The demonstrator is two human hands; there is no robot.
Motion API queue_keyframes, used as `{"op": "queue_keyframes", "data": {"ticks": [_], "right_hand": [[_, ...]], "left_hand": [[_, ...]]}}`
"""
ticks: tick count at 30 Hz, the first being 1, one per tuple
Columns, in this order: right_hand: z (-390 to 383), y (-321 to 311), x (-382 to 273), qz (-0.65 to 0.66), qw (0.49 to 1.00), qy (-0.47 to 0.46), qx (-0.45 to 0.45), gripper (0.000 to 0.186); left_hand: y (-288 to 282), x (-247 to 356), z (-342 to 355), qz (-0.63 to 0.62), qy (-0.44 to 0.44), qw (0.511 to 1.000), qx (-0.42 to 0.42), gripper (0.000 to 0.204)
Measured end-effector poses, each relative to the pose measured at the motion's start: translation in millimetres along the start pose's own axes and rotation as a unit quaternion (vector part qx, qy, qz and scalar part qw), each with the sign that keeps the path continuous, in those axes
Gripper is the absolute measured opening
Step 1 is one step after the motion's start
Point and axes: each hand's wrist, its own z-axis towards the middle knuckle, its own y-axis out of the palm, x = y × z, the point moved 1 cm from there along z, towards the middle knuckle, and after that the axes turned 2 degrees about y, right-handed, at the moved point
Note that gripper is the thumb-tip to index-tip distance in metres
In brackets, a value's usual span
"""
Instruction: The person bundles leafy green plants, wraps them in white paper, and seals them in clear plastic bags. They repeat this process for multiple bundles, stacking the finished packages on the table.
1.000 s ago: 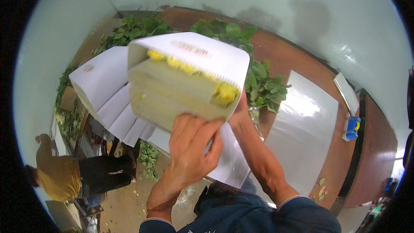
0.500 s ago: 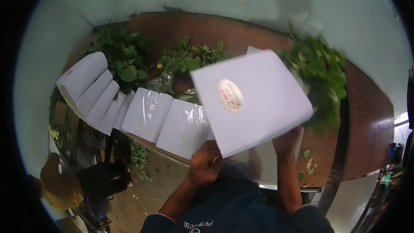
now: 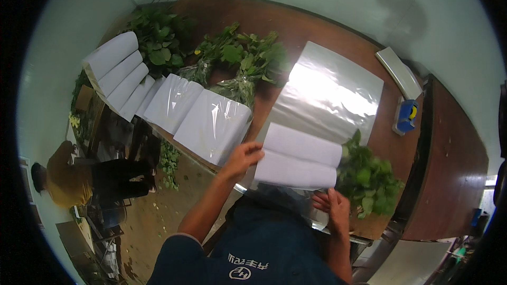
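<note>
A bunch of leafy greens point(image 3: 367, 179) lies at the table's near right, its stem end covered by a white paper sheet point(image 3: 301, 158) that shows a crease across its middle. At the paper's left edge, my left hand point(image 3: 242, 162) is closed, its fingertips on that edge. My right hand point(image 3: 335, 205) is at the lower right corner, thumb up against the paper and fingers curled below it. Beneath and beyond the paper lies a stack of shiny clear plastic film point(image 3: 335, 87). The stems inside the paper are hidden.
A row of white paper stacks point(image 3: 211, 124) runs along the left table edge, with leafy bunches point(image 3: 158, 42) and plastic-wrapped ones point(image 3: 240, 87) behind it. A blue tape dispenser point(image 3: 406, 116) and a pale flat box point(image 3: 398, 71) stand at right. A person point(image 3: 68, 177) is at far left.
The paper sheet has come down toward me and turned, its label out of sight and its surface creased. The greens have moved nearer with it. The film and tape dispenser are uncovered.
</note>
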Motion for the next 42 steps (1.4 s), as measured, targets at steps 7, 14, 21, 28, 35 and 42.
{"op": "queue_keyframes", "data": {"ticks": [7,14,21,28,35,42], "right_hand": [[103.5,59.4,-101.7,-0.477,0.724,-0.498,0.016,0.037],[212.2,69.4,-139.3,-0.498,0.782,-0.372,0.038,0.048],[236.5,81.8,-154.3,-0.545,0.775,-0.32,0.012,0.055],[243.8,74.5,-158.7,-0.521,0.799,-0.301,-0.006,0.05],[236.2,76.6,-147.8,-0.515,0.798,-0.313,0.019,0.05],[241.7,73.0,-144.0,-0.54,0.772,-0.333,0.039,0.052]], "left_hand": [[16.7,46.1,113.4,-0.011,-0.001,1.0,-0.023,0.034],[22.4,40.3,43.0,0.022,0.066,0.971,-0.227,0.031],[52.7,-151.6,79.3,-0.152,-0.136,0.973,-0.11,0.038],[65.8,-148.3,106.6,-0.229,-0.089,0.969,-0.024,0.046],[70.2,-136.1,101.9,-0.204,-0.045,0.977,0.052,0.024],[64.1,-150.9,102.1,-0.218,-0.047,0.975,0.023,0.024]]}}
